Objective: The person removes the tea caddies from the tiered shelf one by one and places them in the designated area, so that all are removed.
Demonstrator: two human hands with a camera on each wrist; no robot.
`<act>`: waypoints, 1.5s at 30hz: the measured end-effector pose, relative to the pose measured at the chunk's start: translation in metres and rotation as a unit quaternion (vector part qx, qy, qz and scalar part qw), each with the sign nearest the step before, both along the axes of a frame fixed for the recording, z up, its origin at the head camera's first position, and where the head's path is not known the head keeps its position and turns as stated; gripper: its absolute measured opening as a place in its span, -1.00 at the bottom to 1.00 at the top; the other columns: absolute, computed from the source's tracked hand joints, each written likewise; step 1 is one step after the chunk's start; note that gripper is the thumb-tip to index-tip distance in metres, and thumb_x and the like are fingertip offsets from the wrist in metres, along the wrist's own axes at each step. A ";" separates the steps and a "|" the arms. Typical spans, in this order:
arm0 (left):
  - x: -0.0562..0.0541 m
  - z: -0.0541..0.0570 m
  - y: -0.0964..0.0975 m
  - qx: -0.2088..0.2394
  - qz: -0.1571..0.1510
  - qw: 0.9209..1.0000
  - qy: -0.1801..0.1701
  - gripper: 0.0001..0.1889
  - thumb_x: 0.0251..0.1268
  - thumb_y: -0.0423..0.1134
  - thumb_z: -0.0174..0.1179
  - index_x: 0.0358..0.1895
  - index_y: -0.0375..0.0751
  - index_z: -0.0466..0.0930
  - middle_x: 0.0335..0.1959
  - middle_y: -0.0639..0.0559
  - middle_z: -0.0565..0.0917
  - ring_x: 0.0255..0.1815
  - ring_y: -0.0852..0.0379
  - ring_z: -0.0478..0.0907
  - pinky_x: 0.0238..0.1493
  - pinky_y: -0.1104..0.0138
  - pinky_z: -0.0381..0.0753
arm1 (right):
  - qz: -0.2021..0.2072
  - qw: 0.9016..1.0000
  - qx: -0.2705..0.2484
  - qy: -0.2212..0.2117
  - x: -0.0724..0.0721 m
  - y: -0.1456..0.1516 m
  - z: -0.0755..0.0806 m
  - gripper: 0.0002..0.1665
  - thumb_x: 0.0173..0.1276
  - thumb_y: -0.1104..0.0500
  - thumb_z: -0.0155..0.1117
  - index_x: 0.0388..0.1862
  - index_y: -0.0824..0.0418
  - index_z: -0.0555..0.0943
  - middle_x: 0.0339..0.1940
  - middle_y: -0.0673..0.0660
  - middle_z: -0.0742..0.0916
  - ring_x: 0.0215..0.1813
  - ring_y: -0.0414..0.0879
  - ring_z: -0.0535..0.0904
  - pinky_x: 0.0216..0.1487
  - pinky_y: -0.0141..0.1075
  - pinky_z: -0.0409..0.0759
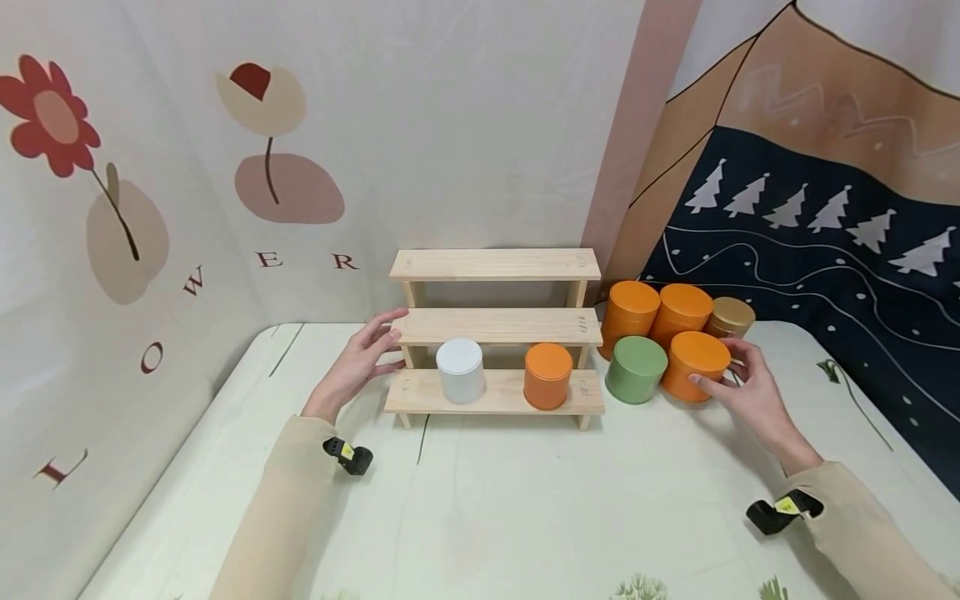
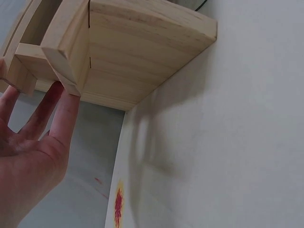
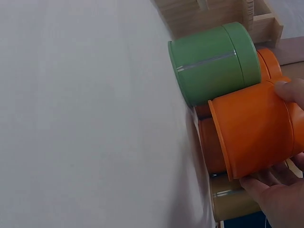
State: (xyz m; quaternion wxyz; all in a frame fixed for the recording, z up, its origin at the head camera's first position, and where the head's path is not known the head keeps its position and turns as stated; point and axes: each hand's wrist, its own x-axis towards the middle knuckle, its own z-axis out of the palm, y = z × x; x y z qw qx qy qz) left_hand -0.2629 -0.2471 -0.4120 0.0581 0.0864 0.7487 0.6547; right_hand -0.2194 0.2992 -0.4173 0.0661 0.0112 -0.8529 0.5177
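Pale wood forms the rack (image 1: 495,327), which in the head view carries a white can (image 1: 460,372) at left and an orange can (image 1: 547,377) at right on its near, lowest tier. Right of it, the right hand (image 1: 753,398), arm slanting in from near right, pinches a second orange can (image 1: 693,367) beside the green can (image 1: 636,371); this seems the grasping step, and the next move probably calls for lifting clear of neighbours. In the left wrist view, the left hand (image 2: 35,152) reaches with fingers extended, touching the rack's left end. The right wrist view shows thumb and fingers on opposite sides of the second orange can, its base perhaps just off the counter (image 3: 85,123).
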 end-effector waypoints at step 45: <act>0.000 0.000 0.000 0.010 -0.003 1.000 -0.003 -0.43 0.51 -0.02 -0.02 0.50 -0.02 0.13 0.35 -0.28 0.21 0.27 -0.25 0.29 0.18 -0.03 0.45 | 0.035 0.997 0.030 0.057 0.002 0.003 0.007 -0.04 0.38 0.16 0.28 0.53 0.33 -0.08 0.45 0.43 0.17 0.42 0.35 0.09 0.30 -0.57 0.19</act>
